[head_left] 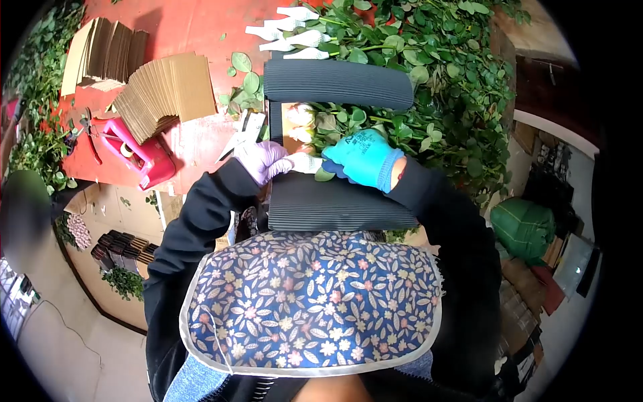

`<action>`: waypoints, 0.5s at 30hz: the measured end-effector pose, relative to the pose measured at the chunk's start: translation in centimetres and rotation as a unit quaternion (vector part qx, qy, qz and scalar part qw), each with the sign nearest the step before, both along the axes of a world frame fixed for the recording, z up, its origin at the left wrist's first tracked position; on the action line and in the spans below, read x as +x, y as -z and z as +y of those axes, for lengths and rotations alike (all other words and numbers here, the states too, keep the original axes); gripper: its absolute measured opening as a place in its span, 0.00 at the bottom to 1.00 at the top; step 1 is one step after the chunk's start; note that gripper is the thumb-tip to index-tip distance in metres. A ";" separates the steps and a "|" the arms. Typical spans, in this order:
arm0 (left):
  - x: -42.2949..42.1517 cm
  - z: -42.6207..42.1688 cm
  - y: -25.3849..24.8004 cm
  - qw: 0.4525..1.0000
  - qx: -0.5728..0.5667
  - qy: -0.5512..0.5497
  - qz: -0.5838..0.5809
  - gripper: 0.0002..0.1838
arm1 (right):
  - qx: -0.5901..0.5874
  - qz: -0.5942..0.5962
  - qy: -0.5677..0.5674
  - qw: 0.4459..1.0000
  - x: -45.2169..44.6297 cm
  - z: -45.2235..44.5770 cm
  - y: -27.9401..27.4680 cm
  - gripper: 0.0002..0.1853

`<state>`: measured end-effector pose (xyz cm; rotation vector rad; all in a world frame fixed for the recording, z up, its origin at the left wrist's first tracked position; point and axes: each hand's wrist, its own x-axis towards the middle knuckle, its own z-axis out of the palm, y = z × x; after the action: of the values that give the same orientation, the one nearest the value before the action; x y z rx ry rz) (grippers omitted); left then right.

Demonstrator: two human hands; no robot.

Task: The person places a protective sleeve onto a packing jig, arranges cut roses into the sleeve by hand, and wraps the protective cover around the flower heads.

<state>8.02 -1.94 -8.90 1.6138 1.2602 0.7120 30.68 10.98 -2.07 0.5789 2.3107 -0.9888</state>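
Observation:
In a black ribbed holder (338, 80), pale pink roses (303, 115) lie with their leafy stems pointing right. My left hand (261, 161), in a pale purple glove, pinches the left end of a white-sleeved flower bud (305, 163) at the holder's near side. At the bud's right end is my right hand (362, 159), in a blue glove, its fingers closed around the stem side. The stem itself is mostly hidden by that glove. Several more white-sleeved buds (284, 33) lie beyond the holder.
Folded cardboard sheets (167, 90) stand on the red table (194, 30) at the left, near a pink tape dispenser (151, 161) and red-handled pruners (90, 134). Scissors (240, 137) lie beside my left hand. Leafy stems (455, 100) cover the table's right side.

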 end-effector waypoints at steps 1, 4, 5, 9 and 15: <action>-0.2 -0.1 -0.6 0.999 -0.001 0.021 0.049 0.15 | 0.030 0.013 -0.025 0.999 0.0 -0.2 0.2 0.12; -1.1 -1.8 -0.9 0.998 0.027 0.000 0.053 0.16 | 0.056 0.035 -0.034 0.997 0.1 -0.8 0.5 0.09; -2.3 -2.6 -0.8 0.998 0.024 -0.002 0.052 0.16 | 0.053 0.035 -0.037 0.997 0.2 -0.7 0.6 0.09; -8.2 -5.8 -0.8 0.968 -0.158 0.055 0.188 0.20 | 0.059 0.047 -0.034 0.997 0.4 0.0 0.7 0.10; -1.8 0.9 -6.9 0.972 0.129 0.084 0.178 0.24 | 0.116 0.098 -0.035 0.988 0.3 0.2 1.6 0.12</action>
<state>6.23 -1.00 -2.03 2.1050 1.2992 0.5091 30.93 11.17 -3.72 0.5054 2.6253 -0.7783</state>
